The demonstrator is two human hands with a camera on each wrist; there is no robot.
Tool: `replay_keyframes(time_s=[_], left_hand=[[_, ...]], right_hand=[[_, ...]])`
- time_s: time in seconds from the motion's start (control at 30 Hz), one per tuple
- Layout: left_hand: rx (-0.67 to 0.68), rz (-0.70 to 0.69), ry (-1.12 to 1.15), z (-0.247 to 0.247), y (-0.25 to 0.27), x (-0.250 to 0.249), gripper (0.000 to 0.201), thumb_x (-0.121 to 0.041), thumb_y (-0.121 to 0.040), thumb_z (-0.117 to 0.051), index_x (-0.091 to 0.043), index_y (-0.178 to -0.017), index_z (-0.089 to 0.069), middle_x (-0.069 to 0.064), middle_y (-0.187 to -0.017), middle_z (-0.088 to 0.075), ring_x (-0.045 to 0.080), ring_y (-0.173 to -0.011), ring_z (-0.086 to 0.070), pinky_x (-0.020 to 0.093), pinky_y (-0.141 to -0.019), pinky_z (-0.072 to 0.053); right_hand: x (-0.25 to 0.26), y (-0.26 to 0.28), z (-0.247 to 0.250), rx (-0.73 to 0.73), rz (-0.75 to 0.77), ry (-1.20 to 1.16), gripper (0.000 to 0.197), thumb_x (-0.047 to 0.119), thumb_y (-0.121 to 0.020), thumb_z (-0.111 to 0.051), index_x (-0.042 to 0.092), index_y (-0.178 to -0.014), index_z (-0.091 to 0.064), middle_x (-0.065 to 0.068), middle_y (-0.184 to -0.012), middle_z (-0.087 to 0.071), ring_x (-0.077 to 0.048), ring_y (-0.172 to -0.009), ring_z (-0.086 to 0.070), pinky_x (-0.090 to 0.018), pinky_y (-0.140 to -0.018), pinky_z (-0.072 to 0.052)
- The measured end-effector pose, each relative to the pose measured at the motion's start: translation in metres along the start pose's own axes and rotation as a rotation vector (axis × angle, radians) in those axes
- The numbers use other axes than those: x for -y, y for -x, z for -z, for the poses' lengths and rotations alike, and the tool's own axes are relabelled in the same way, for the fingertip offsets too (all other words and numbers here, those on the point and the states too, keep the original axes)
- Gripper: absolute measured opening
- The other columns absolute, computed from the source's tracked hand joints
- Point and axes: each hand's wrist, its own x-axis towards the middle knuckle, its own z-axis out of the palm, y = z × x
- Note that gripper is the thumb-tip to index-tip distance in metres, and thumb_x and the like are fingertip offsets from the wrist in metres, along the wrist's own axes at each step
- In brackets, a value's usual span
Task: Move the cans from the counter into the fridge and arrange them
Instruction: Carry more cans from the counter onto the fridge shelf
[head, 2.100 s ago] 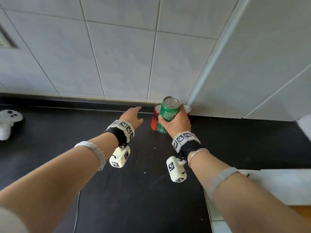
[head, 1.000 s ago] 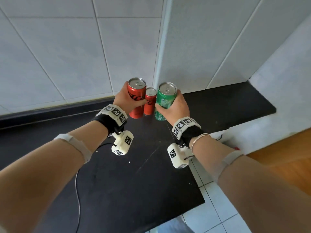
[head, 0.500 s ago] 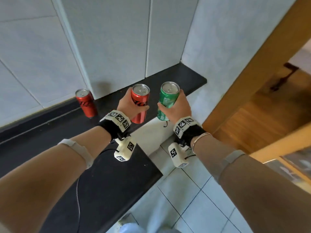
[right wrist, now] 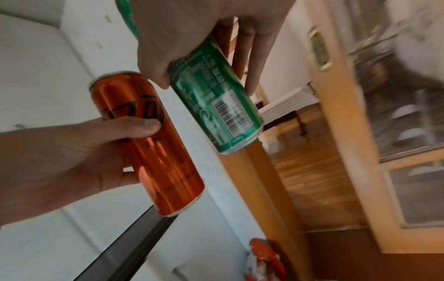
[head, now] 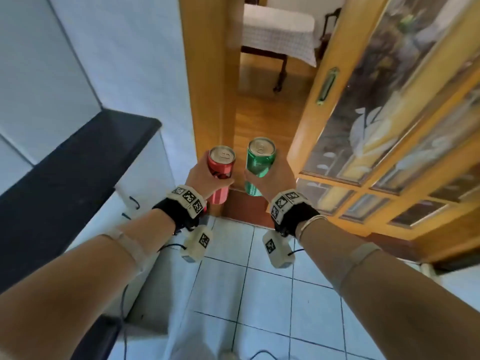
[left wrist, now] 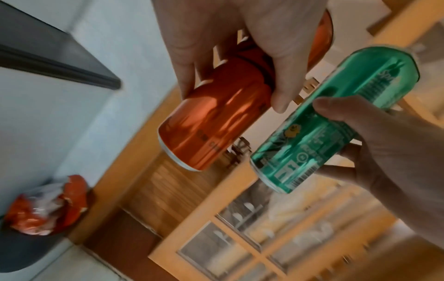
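Observation:
My left hand (head: 205,179) grips a tall red can (head: 220,167) upright, fingers curled round its body. Just to its right my right hand (head: 272,181) holds a green can (head: 259,158) the same way. Both cans hang in the air over the floor, a small gap apart, in front of a wooden doorway. The left wrist view has the red can (left wrist: 216,121) and the green can (left wrist: 324,121) side by side. In the right wrist view the green can (right wrist: 216,102) sits under my fingers, with the red can (right wrist: 153,148) at its left. No fridge is in view.
The black counter (head: 72,175) ends at my left, above white cabinets. A wooden door frame (head: 205,81) stands ahead and a glass-panelled door (head: 389,120) hangs open at the right. Beyond lie a wood floor and a cloth-covered table (head: 278,32). A bin with red packaging (left wrist: 45,207) sits low by the frame.
My left hand took the red can off the counter. Both cans have been carried away from the counter as the view swung right to the doorway. One red can stayed behind, now out of view.

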Motion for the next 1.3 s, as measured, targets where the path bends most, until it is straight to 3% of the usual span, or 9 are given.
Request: replay_keyframes(time_s=[0.13,0.33,0.53,0.6,0.67,0.83,1.07,1.2,1.3], left_hand=[[0.225,-0.111,-0.007,-0.081,-0.032,-0.048,0.076,-0.014,-0.065,-0.082,-0.013,-0.131,-0.042,0.005,-0.125,-0.059,0.021,-0.117,-0.054,0.033,-0.104,-0.041],[0.482,-0.227,-0.014,-0.207,-0.065,-0.116,0.076,-0.011,-0.066,-0.081,-0.012,-0.131,-0.04,0.01,-0.126,-0.057,0.027,-0.118,-0.053,0.037,-0.103,-0.042],[0.739,-0.351,-0.033,-0.329,-0.095,-0.183,0.071,-0.015,-0.066,-0.081,-0.017,-0.127,-0.045,0.005,-0.12,-0.062,0.017,-0.104,-0.055,0.026,-0.097,-0.038],[0.821,-0.37,0.011,-0.368,-0.106,-0.208,0.073,-0.019,-0.056,-0.084,-0.026,-0.118,-0.046,0.004,-0.111,-0.063,0.02,-0.105,-0.058,0.037,-0.102,-0.043],[0.858,-0.421,0.028,-0.407,-0.117,-0.232,0.074,-0.025,-0.048,-0.085,-0.029,-0.111,-0.046,0.002,-0.105,-0.063,0.024,-0.104,-0.06,0.045,-0.101,-0.045],[0.987,-0.54,-0.018,-0.493,-0.127,-0.295,0.071,-0.017,-0.064,-0.082,-0.014,-0.125,-0.046,-0.001,-0.107,-0.06,0.017,-0.102,-0.056,0.027,-0.093,-0.041],[1.087,-0.624,-0.028,-0.613,-0.108,-0.365,0.078,-0.017,-0.064,-0.083,-0.015,-0.13,-0.042,0.004,-0.122,-0.061,0.023,-0.112,-0.057,0.028,-0.096,-0.041],[1.127,-0.668,-0.013,-0.688,-0.092,-0.415,0.071,-0.015,-0.065,-0.082,-0.012,-0.126,-0.046,0.007,-0.118,-0.062,0.019,-0.1,-0.056,0.026,-0.091,-0.041],[1.186,-0.671,-0.028,-0.748,-0.08,-0.461,0.068,-0.018,-0.063,-0.083,-0.012,-0.123,-0.051,0.006,-0.115,-0.064,0.021,-0.105,-0.059,0.034,-0.097,-0.045]], right_hand=[[-0.065,-0.009,0.069,-0.17,-0.154,0.011,0.065,0.039,-0.068,-0.079,0.012,-0.118,-0.046,-0.007,-0.113,-0.059,-0.024,-0.104,-0.057,-0.031,-0.086,-0.046],[-0.15,-0.012,0.163,-0.351,-0.376,0.067,0.072,0.04,-0.071,-0.077,0.013,-0.127,-0.041,-0.006,-0.121,-0.055,-0.024,-0.113,-0.053,-0.035,-0.093,-0.045],[-0.218,-0.028,0.247,-0.555,-0.574,0.112,0.075,0.045,-0.069,-0.077,0.014,-0.127,-0.04,-0.007,-0.117,-0.056,-0.027,-0.108,-0.056,-0.039,-0.09,-0.049],[-0.238,-0.039,0.273,-0.621,-0.637,0.12,0.076,0.044,-0.068,-0.077,0.015,-0.127,-0.039,-0.006,-0.119,-0.055,-0.027,-0.109,-0.056,-0.041,-0.092,-0.049],[-0.257,-0.048,0.3,-0.691,-0.683,0.131,0.075,0.044,-0.066,-0.078,0.015,-0.125,-0.04,-0.004,-0.118,-0.056,-0.025,-0.108,-0.056,-0.038,-0.092,-0.049],[-0.301,-0.054,0.362,-0.832,-0.774,0.155,0.068,0.041,-0.068,-0.078,0.017,-0.12,-0.042,-0.002,-0.117,-0.057,-0.021,-0.106,-0.056,-0.027,-0.084,-0.042],[-0.377,-0.052,0.449,-0.948,-0.904,0.22,0.07,0.044,-0.068,-0.077,0.017,-0.122,-0.043,-0.003,-0.116,-0.058,-0.023,-0.106,-0.057,-0.037,-0.091,-0.049],[-0.427,-0.052,0.512,-1.027,-0.949,0.212,0.071,0.045,-0.066,-0.077,0.018,-0.122,-0.043,-0.002,-0.119,-0.057,-0.023,-0.108,-0.057,-0.036,-0.091,-0.047],[-0.462,-0.048,0.565,-1.079,-0.925,0.165,0.068,0.045,-0.063,-0.079,0.022,-0.117,-0.046,0.001,-0.114,-0.06,-0.021,-0.105,-0.059,-0.037,-0.092,-0.048]])
